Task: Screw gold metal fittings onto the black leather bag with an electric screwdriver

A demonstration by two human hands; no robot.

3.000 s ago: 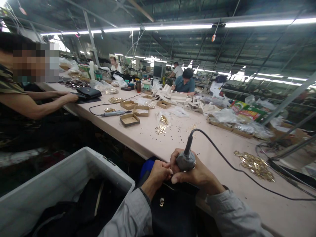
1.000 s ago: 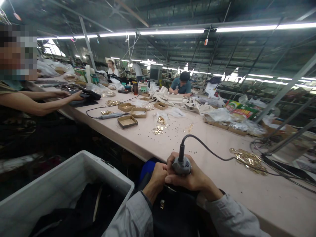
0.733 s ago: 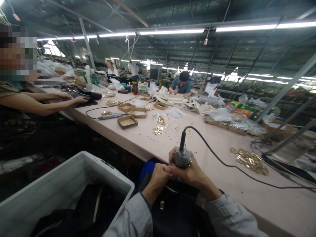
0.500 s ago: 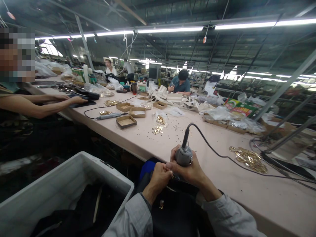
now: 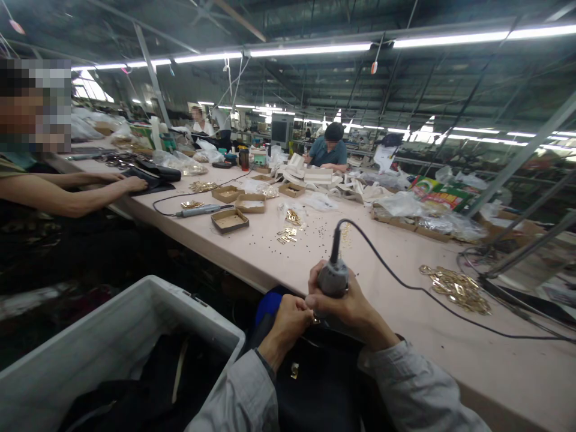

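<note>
My right hand [image 5: 337, 300] is wrapped around a grey corded electric screwdriver [image 5: 333, 279], held upright with its black cable leaving the top. Close beside it, my left hand [image 5: 290, 321] is closed in a pinch near the tool's lower end. A small shiny bit of metal shows at those fingertips, but what they grip is mostly hidden. Beneath both hands a black bag-like piece [image 5: 319, 378] lies on my lap, with a small gold metal fitting [image 5: 294, 370] on its face. The screwdriver's tip is hidden behind my hands.
A white bin [image 5: 153, 288] with black pieces stands at my left. Small cardboard boxes [image 5: 230, 221], a second screwdriver [image 5: 198, 210], gold fittings [image 5: 287, 235] and a gold heap [image 5: 456, 288] lie on the table [image 5: 387, 252]. A co-worker's arm [image 5: 76, 201] reaches in from the left.
The screwdriver and my right hand have shifted slightly left and up, the tool turning a little. My left hand stays pinched. At left, the co-worker's hand has moved on the black piece.
</note>
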